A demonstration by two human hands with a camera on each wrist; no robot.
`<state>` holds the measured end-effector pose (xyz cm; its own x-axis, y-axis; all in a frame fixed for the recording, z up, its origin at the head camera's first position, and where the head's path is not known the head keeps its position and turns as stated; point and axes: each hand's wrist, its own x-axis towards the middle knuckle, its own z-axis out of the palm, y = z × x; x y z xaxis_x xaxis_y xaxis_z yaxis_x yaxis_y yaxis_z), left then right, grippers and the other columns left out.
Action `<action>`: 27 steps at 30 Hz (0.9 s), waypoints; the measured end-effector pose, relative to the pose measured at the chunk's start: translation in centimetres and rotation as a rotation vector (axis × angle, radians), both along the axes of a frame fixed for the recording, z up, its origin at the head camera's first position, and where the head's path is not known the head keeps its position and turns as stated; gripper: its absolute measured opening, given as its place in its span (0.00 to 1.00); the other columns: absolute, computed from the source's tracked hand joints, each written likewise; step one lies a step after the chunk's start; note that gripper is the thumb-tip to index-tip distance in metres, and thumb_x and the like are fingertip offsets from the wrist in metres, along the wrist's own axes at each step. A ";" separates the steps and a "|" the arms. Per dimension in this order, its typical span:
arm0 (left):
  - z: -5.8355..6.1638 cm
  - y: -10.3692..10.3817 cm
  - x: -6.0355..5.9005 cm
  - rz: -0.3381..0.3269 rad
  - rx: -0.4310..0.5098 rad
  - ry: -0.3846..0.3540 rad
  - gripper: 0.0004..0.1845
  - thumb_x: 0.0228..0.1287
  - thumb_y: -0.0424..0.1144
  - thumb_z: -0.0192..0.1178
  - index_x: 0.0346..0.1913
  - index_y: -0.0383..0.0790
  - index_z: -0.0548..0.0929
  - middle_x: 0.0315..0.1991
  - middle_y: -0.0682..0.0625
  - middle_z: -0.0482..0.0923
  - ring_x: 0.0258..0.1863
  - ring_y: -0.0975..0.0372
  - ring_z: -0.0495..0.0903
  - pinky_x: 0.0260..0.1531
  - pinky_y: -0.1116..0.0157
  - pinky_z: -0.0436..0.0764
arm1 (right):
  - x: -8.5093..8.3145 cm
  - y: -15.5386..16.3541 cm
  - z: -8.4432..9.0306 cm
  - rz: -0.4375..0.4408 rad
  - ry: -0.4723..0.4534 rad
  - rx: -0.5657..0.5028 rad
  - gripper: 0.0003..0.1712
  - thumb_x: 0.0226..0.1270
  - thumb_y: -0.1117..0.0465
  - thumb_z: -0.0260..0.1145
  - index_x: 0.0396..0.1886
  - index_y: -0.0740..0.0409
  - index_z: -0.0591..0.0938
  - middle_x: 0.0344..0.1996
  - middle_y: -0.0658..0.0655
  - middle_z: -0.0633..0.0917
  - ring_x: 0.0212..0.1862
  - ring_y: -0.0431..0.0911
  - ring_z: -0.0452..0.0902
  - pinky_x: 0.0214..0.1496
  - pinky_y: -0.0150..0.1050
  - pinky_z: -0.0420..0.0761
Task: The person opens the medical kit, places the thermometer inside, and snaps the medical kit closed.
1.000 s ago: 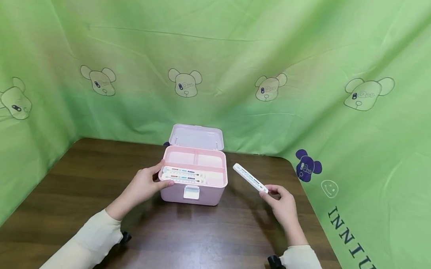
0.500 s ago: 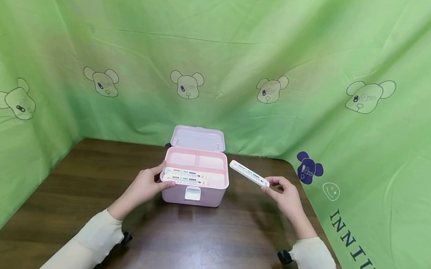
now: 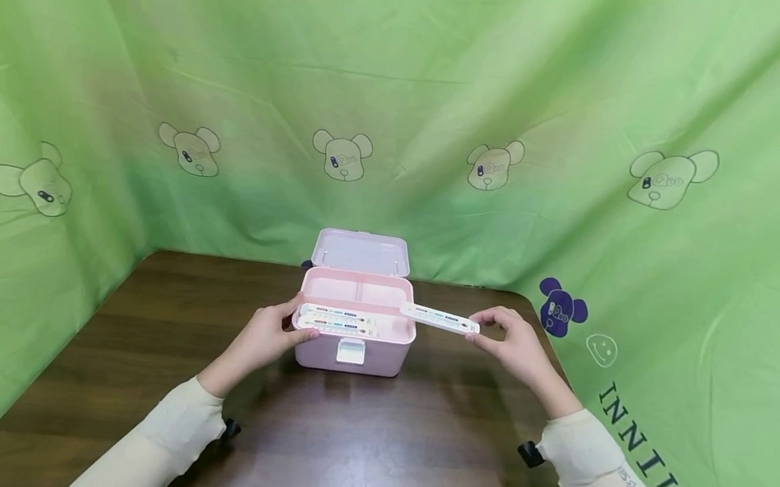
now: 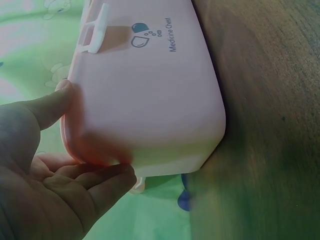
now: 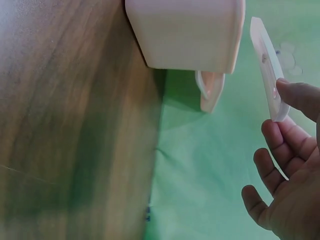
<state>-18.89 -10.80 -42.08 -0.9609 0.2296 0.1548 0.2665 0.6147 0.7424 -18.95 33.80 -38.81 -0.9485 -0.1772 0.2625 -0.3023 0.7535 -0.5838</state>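
Note:
A pink medicine chest point(image 3: 354, 348) point(image 4: 150, 95) point(image 5: 187, 32) stands open on the brown table point(image 3: 357, 436), its lid point(image 3: 362, 251) tipped back. Two white strips point(image 3: 338, 320) with coloured marks lie in its front tray. My left hand point(image 3: 267, 336) point(image 4: 45, 175) holds the chest's left end, thumb on the rim. My right hand point(image 3: 512, 341) point(image 5: 282, 170) pinches one end of a third white strip point(image 3: 439, 318) point(image 5: 267, 70). That strip lies nearly level, its far end over the chest's right rim.
Green cloth point(image 3: 394, 115) with bear prints hangs behind and on both sides of the table. A purple bear print point(image 3: 560, 307) is at the right. The white latch point(image 3: 350, 352) faces me on the chest's front.
My right hand has moved left and up, swinging the white strip from beside the chest until its far end is over the right rim. The left hand has stayed on the chest.

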 end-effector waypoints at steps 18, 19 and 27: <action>0.1 0.1 0.0 0.022 -0.029 0.009 0.47 0.58 0.53 0.76 0.75 0.34 0.68 0.58 0.37 0.83 0.40 0.53 0.78 0.39 0.62 0.76 | -2.4 -3.1 1.9 0.201 0.112 0.178 0.13 0.56 0.58 0.81 0.40 0.49 0.88 0.40 0.47 0.87 0.49 0.49 0.77 0.56 0.51 0.70; 0.1 0.2 0.0 0.021 -0.028 0.010 0.47 0.58 0.53 0.76 0.75 0.34 0.68 0.59 0.37 0.83 0.40 0.53 0.78 0.40 0.62 0.76 | -2.4 -3.3 2.0 0.209 0.118 0.185 0.13 0.55 0.57 0.81 0.40 0.49 0.88 0.40 0.47 0.87 0.49 0.49 0.77 0.56 0.51 0.69; 0.2 0.1 -0.1 0.016 -0.023 0.006 0.47 0.58 0.52 0.76 0.75 0.34 0.68 0.57 0.39 0.84 0.38 0.57 0.78 0.38 0.63 0.77 | -3.4 -5.0 3.1 0.257 0.129 0.281 0.14 0.56 0.55 0.81 0.41 0.49 0.87 0.41 0.46 0.88 0.50 0.48 0.77 0.54 0.50 0.65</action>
<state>-18.96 -10.71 -41.91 -0.9636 0.2175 0.1555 0.2608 0.6358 0.7265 -22.35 28.81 -35.73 -0.8265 -0.4861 0.2840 -0.5589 0.7687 -0.3110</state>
